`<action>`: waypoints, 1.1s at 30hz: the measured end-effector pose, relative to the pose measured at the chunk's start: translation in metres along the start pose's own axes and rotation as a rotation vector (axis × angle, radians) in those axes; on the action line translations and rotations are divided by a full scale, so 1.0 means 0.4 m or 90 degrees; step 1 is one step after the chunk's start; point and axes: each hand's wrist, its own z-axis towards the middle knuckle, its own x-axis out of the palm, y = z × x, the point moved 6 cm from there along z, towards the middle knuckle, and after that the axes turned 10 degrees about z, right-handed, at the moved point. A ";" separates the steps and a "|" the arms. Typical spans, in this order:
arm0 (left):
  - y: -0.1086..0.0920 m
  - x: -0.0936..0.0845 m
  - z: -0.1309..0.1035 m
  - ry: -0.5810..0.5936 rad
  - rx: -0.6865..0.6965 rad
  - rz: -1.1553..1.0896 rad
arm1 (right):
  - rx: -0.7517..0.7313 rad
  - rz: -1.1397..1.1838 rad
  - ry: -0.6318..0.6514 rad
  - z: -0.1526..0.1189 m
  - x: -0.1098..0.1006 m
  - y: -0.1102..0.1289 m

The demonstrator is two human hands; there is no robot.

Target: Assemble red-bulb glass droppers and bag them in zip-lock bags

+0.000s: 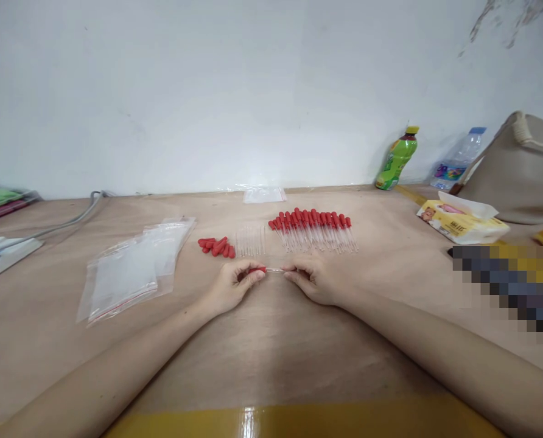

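My left hand [237, 285] pinches a red rubber bulb [259, 269] between thumb and fingers. From the bulb's right end a thin clear tube [275, 270] runs to my right hand [312, 278], whose fingertips are closed on it. Bulb and tube meet end to end, lying level just above the table. Beyond my left hand are several loose red bulbs [217, 246], with a row of bare clear tubes [250, 241] beside them. Behind my right hand, several droppers with red bulbs [315, 228] lie side by side, bulbs toward the wall.
Clear zip bags [125, 277] are stacked on the left, and another bag [265, 194] lies by the wall. A cable [66, 220] crosses the far left. At right stand a green bottle [397, 159], a clear bottle [458, 159], a tissue pack [463, 222] and a beige bag [518, 170].
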 end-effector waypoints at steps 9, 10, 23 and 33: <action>-0.018 0.003 -0.012 0.028 0.031 0.062 | -0.048 -0.106 0.038 0.009 0.003 0.012; -0.019 0.004 -0.013 0.030 0.034 0.076 | -0.061 -0.135 0.037 0.008 0.005 0.016; 0.005 -0.011 -0.004 -0.042 0.012 0.056 | -0.012 -0.024 -0.002 0.003 -0.004 0.013; -0.011 -0.010 -0.011 -0.027 0.040 0.085 | -0.025 -0.050 0.014 0.000 0.037 0.008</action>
